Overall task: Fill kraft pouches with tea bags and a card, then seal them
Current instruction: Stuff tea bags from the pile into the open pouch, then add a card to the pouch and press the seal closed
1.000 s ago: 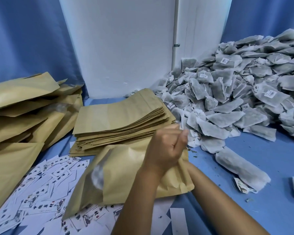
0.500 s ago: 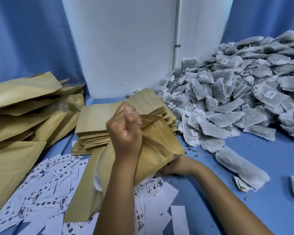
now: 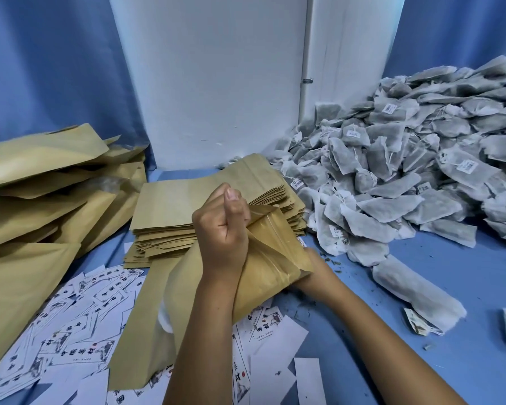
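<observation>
A filled kraft pouch [image 3: 263, 258] stands tilted on the blue table at the centre, its clear window facing down to the left. My left hand [image 3: 219, 229] grips the pouch's top edge in a fist, thumb up. My right hand [image 3: 313, 273] holds the pouch's lower right corner and is mostly hidden behind it. A big pile of grey tea bags [image 3: 392, 171] fills the right side. Printed white cards [image 3: 79, 331] lie scattered at the lower left and under the pouch.
A flat stack of empty kraft pouches [image 3: 187, 206] sits just behind my hands. Filled pouches [image 3: 41, 185] are heaped at the left. A single tea bag [image 3: 415, 290] lies apart on the right. A white wall and blue curtains close the back.
My left hand slid leftward along the pouch's top edge. The pouch rose from lying flat to tilted, and my right hand came into sight at its corner. Little moved in the last half second.
</observation>
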`<state>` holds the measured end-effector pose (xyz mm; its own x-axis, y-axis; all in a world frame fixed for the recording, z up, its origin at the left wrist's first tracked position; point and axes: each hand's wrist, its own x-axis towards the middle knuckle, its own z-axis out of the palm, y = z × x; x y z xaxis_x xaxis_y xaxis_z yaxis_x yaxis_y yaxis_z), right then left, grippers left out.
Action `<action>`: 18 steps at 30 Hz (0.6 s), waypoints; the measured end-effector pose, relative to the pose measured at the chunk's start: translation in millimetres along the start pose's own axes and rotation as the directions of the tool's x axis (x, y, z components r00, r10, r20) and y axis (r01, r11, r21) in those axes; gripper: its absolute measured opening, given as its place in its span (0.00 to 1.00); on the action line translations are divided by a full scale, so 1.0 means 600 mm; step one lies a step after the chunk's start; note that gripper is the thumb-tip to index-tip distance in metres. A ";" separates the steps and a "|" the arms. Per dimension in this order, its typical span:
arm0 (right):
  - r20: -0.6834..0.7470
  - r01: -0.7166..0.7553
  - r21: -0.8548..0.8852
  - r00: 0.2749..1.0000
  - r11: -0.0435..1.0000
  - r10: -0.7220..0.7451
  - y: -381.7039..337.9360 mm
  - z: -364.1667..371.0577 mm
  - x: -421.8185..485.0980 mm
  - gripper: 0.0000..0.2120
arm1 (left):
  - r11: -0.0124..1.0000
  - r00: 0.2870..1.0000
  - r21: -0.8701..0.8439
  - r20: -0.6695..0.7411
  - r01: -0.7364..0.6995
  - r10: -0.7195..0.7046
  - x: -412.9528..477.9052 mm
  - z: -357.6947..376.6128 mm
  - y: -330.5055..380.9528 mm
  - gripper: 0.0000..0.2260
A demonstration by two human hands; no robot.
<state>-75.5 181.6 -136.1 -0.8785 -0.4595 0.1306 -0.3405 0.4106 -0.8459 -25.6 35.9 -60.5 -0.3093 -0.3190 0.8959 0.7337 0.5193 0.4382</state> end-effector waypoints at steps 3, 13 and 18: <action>0.056 0.100 0.051 0.993 0.994 -0.103 -0.004 -0.012 0.000 0.14 | 1.000 1.000 0.016 0.022 -0.003 0.002 -0.003 0.003 0.001 0.21; -0.270 0.209 0.233 0.952 0.950 -0.144 0.000 -0.051 0.004 0.08 | 0.999 0.999 0.032 0.038 -0.018 0.016 -0.006 0.004 -0.004 0.21; -0.437 0.430 0.713 0.890 0.554 -0.128 -0.033 -0.089 -0.013 0.07 | 0.999 0.998 0.029 0.063 -0.016 0.014 -0.006 0.011 -0.003 0.22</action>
<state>-79.6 219.4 -92.4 -0.8849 -0.1175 0.4508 -0.3273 -0.5317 -0.7811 -30.0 41.5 -64.2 -0.3363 -0.2610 0.9048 0.7209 0.5469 0.4257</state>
